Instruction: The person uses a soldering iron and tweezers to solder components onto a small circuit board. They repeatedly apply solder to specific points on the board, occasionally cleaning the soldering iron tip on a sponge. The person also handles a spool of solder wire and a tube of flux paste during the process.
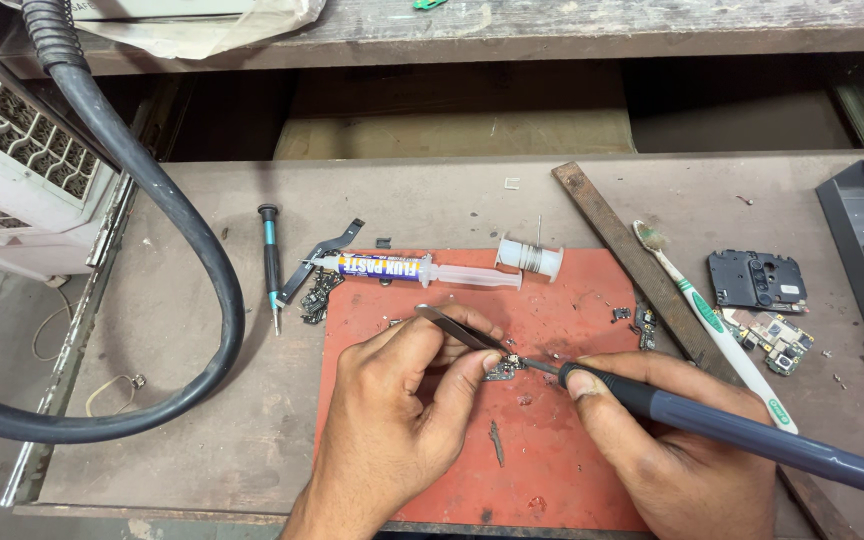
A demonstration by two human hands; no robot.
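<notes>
My left hand [402, 400] pinches metal tweezers [452, 327], whose tips rest on a small circuit board piece [501, 371] lying on a red work mat [542, 470]. In my right hand [667, 440] is a soldering iron [742, 428] with a dark blue-grey handle. Its tip touches the same small board from the right. Both hands rest on the mat, close together around the board.
A flux syringe [417, 269] and a solder spool [530, 258] lie at the mat's far edge. A screwdriver [271, 262] and small parts lie left. A toothbrush [717, 325], a metal bar [620, 240] and phone parts [758, 281] lie right. A thick black hose [182, 230] curves at left.
</notes>
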